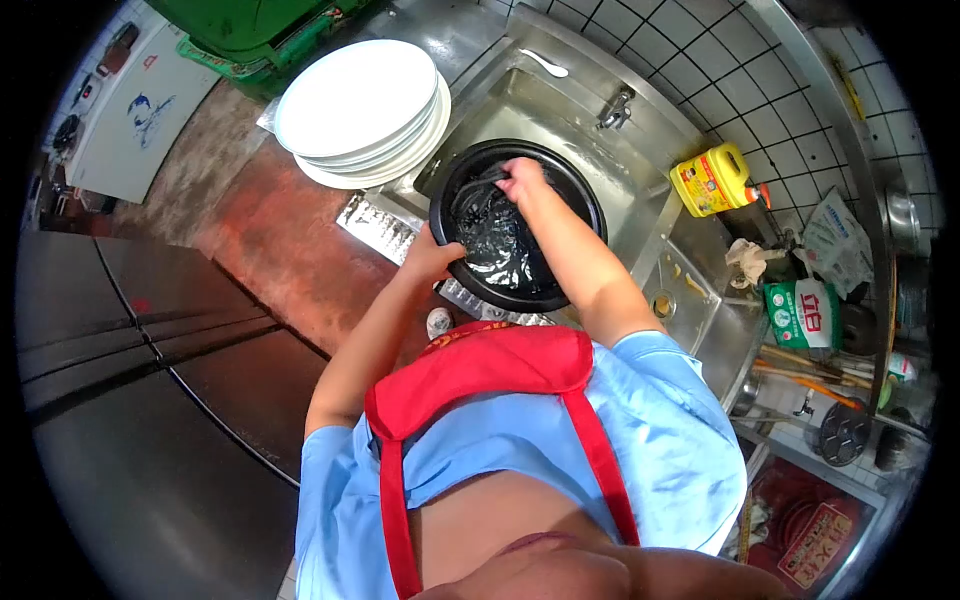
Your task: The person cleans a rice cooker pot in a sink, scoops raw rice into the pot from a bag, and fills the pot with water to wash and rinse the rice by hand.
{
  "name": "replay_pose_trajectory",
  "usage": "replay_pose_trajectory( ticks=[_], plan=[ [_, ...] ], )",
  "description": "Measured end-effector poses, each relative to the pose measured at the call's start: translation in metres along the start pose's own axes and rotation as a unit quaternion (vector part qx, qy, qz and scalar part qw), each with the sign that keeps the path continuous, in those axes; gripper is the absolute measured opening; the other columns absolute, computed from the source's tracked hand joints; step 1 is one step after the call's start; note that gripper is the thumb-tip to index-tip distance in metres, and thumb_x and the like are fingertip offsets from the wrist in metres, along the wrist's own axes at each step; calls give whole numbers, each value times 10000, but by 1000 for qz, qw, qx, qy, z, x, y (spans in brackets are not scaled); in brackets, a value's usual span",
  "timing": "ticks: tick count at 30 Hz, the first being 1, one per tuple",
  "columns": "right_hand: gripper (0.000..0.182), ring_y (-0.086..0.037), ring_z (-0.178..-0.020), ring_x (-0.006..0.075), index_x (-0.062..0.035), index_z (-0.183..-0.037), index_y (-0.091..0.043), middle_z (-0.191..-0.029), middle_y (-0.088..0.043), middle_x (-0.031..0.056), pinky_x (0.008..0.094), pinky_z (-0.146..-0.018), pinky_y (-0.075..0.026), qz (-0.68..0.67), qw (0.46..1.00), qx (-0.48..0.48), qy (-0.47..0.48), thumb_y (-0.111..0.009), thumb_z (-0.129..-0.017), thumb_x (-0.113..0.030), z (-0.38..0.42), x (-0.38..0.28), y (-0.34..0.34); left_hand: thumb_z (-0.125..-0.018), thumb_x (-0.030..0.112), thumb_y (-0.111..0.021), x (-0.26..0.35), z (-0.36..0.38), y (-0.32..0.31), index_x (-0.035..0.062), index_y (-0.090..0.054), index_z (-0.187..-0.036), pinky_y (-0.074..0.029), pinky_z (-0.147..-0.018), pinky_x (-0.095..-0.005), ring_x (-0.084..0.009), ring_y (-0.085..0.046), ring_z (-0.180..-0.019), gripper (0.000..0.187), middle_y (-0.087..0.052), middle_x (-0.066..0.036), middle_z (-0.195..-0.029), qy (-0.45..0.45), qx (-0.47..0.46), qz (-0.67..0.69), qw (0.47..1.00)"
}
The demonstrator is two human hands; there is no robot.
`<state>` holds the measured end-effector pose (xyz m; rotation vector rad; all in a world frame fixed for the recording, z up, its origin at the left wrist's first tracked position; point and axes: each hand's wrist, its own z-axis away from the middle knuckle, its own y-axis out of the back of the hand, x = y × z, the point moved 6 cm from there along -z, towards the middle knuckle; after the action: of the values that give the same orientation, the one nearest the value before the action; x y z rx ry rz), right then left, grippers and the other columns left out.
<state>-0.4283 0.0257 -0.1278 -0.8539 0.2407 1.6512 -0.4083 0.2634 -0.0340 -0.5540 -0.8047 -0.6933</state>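
Note:
A round black basin (592, 205) with water in it rests over the near part of the steel sink (640, 160). My left hand (432, 254) grips the basin's left rim, thumb over the edge. Over the water, inside the basin's upper part, my right hand (522, 180) has its fingers curled together; what they hold, if anything, is too small to name. The water looks rippled beneath it. Just left of the basin stands a stack of white plates (360, 100).
A white spoon (545, 64) lies on the sink's back ledge, near the tap (616, 108). To the right are a yellow jug (712, 180) and a green-white bag (802, 313). A green bin (240, 35) stands upper left, a dark cabinet (150, 420) lower left.

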Motion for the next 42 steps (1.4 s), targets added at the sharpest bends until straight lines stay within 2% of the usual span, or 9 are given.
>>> replay_pose_trajectory(
  ticks=[5,9,12,20,24,28,35,37,42],
  plan=[
    [215,-421,-491,192,-40,-843,-461,-652,-425,48,286,-496,-420,9,990,-90,108,-491,-651,50,62,23,-25,-680,-8,-579,-19,-17,1,44,-391,-1153,-516,-608,-329,-206,-583,-786,511,-550,-88,-954,-28,-30,3,999],
    [554,-508,-764,219,66,-1178,-414,-785,-559,122,307,-686,-420,201,936,-265,117,-494,-630,52,69,72,-37,-668,-10,-586,-2,-3,0,46,-385,-1161,-501,-591,-326,-198,-576,-771,536,-549,-85,-940,0,3,-32,999],
    [84,-504,-604,250,-35,-647,-485,-703,-509,101,356,-568,-444,-124,988,-86,35,-489,-644,50,23,30,-14,-668,-4,-589,2,7,1,44,-379,-1170,-492,-575,-317,-198,-572,-758,547,-551,-80,-933,-10,-8,-4,1000],
    [279,-484,-570,141,-27,-871,-500,-710,-494,38,225,-481,-357,146,944,-296,-3,-476,-622,97,111,57,-45,-682,-6,-582,-15,-8,9,80,-364,-1210,-492,-560,-313,-197,-572,-756,577,-551,-70,-935,-6,-18,-42,999],
    [262,-573,-696,226,-5,-883,-518,-852,-556,118,303,-647,-492,-178,979,-79,-51,-459,-648,95,48,21,-29,-691,1,-580,-5,3,4,84,-371,-1205,-488,-570,-301,-174,-562,-791,560,-539,-54,-944,-1,-15,5,1000],
    [314,-540,-612,160,-52,-923,-499,-780,-554,61,244,-576,-449,87,944,-316,-46,-450,-649,92,123,64,-50,-687,-17,-567,-3,4,3,78,-359,-1211,-507,-621,-319,-197,-570,-818,572,-533,-65,-956,-31,-67,16,997],
    [114,-565,-624,270,3,-807,-503,-764,-558,91,443,-705,-489,-137,985,-105,-24,-483,-697,25,57,26,-31,-672,-25,-556,-4,7,7,92,-330,-1234,-496,-586,-301,-198,-575,-822,617,-543,-63,-973,2,-30,-9,1000],
    [211,-569,-675,243,-16,-928,-499,-837,-561,92,429,-728,-490,-27,951,-307,-25,-485,-721,20,82,51,-42,-667,-15,-568,7,19,6,80,-360,-1214,-496,-595,-314,-189,-574,-814,593,-554,-56,-944,-5,-41,-6,999],
    [370,-564,-951,216,-39,-1192,-422,-1144,-525,84,333,-788,-471,236,822,-438,-277,-451,-884,-243,159,83,-7,-656,11,-565,-9,-2,11,32,-417,-1168,-473,-630,-299,-168,-553,-768,533,-549,-64,-904,-28,-4,-8,1000]
  ],
)
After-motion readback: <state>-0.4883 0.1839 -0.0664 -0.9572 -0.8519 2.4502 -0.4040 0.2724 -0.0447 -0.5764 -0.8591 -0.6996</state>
